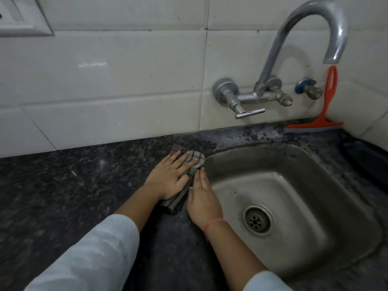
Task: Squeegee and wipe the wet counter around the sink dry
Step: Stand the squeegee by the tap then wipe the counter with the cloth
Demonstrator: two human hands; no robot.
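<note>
Sleeves [88, 255], left hand [171, 177], right hand [202, 200] flat on cloth [197, 159] beside sink [315, 185]

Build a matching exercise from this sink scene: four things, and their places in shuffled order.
1 squeegee
2 cloth
3 drain
4 socket

A on the counter, under the left hand
B far left, high on the tiles
C leaning on the tiles behind the sink
D at the sink's bottom

Pairs: 1-C, 2-A, 3-D, 4-B
</note>
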